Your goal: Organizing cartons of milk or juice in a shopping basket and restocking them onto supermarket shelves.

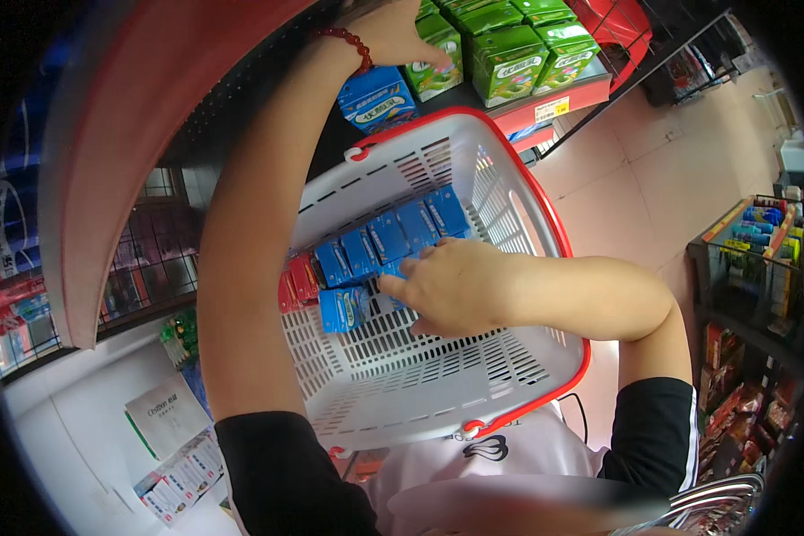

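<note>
A white plastic shopping basket [442,395] with a red rim stands before me. Several blue drink cartons [388,238] lie in a row along its far side, with red cartons [298,281] at their left end. Over the basket, my right hand [452,285] reaches down at a blue carton partly hidden under it; whether it grips that carton is unclear. One more blue carton [344,309] lies left of its fingertips. My left hand [392,33], a red bead bracelet at its wrist, reaches to the shelf, its fingers by a green carton [435,60] and above a blue carton [378,100].
More green cartons [509,63] line the shelf, whose red front edge [589,94] bears a price tag. A dark rack of goods [744,268] stands at the right. At the lower left, a white box [167,415] and leaflets [181,479] lie on a white surface.
</note>
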`<state>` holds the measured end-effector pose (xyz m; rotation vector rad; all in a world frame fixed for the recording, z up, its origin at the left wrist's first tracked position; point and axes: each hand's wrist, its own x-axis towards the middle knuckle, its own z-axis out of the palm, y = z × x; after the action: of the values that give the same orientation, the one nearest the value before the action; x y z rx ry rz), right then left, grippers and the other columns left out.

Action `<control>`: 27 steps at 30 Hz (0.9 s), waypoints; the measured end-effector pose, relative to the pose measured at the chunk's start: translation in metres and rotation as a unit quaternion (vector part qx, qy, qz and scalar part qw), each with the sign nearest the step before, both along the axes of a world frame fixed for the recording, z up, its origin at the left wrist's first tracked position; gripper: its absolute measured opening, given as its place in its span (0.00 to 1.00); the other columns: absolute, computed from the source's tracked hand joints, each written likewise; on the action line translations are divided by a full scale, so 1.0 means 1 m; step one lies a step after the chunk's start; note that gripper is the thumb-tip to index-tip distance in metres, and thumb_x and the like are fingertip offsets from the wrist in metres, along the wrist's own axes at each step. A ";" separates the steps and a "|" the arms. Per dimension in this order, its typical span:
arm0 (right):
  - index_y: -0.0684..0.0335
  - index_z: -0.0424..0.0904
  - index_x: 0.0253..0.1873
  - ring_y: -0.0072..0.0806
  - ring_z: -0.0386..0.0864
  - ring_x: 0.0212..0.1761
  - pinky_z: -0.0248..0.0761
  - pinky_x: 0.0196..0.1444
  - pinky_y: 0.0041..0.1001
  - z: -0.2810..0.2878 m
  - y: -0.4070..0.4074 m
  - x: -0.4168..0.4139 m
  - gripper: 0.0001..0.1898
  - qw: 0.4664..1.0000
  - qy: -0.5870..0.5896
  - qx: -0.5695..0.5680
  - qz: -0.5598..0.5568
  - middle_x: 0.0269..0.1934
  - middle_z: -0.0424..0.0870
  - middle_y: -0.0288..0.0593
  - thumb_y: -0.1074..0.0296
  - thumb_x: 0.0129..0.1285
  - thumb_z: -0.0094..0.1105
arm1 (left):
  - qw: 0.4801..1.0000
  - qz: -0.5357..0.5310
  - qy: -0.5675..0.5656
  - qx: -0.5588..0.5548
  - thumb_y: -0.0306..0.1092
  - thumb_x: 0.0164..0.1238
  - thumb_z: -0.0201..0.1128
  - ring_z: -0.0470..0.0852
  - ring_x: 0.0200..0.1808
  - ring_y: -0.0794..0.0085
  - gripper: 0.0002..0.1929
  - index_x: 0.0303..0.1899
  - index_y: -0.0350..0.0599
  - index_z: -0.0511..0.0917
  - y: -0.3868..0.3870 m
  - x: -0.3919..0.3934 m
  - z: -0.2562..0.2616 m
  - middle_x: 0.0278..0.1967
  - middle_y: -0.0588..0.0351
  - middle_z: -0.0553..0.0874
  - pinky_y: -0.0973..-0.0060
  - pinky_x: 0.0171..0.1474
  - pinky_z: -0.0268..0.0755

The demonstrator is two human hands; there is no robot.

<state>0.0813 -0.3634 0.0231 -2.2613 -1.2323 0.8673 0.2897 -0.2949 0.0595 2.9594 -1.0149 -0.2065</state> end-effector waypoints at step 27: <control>0.66 0.66 0.60 0.50 0.79 0.50 0.72 0.53 0.42 -0.006 -0.004 0.010 0.28 0.998 -0.023 -0.042 -0.041 0.48 0.80 0.58 0.54 0.62 0.59 | 0.966 -0.072 -0.140 -0.207 0.41 0.59 0.64 0.76 0.55 0.47 0.28 0.58 0.37 0.69 0.030 -0.070 0.043 0.52 0.37 0.77 0.60 0.60 0.68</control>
<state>0.0917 -0.3670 0.0175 -2.3933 -1.1335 0.8548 0.2194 -0.2650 0.1022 2.5781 -1.1351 0.3899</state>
